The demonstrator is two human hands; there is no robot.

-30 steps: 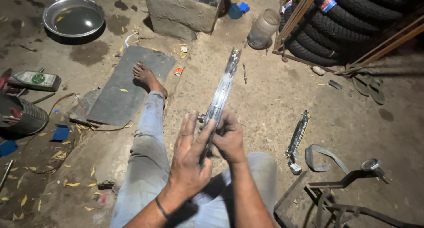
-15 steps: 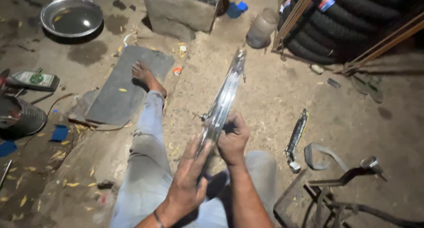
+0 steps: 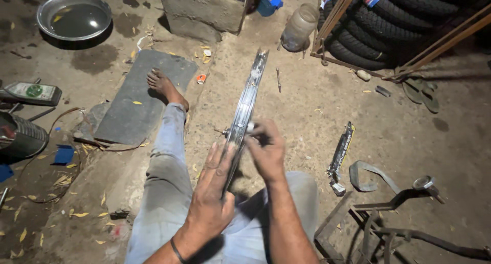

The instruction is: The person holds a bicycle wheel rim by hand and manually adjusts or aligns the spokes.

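A shiny metal wheel rim (image 3: 247,100) stands edge-on between my legs, reaching from my lap toward the concrete block. My left hand (image 3: 214,190) lies flat against the rim's left side near its lower part, fingers stretched out. My right hand (image 3: 266,149) is closed around the hub axle at the rim's middle, on the right side, and looks blurred. My left leg in light jeans stretches forward, with the bare foot (image 3: 162,85) resting on a grey mat (image 3: 143,103).
A steel basin of water (image 3: 74,16) sits far left. A concrete block (image 3: 204,8), a plastic jar (image 3: 299,26) and stacked tyres (image 3: 399,23) stand at the back. A black tool (image 3: 341,151), a strap (image 3: 368,174) and a metal frame (image 3: 399,218) lie right.
The view has shifted and the rim now stands more upright in the middle. My right hand has turned at the hub. My left hand has opened flat against the rim.
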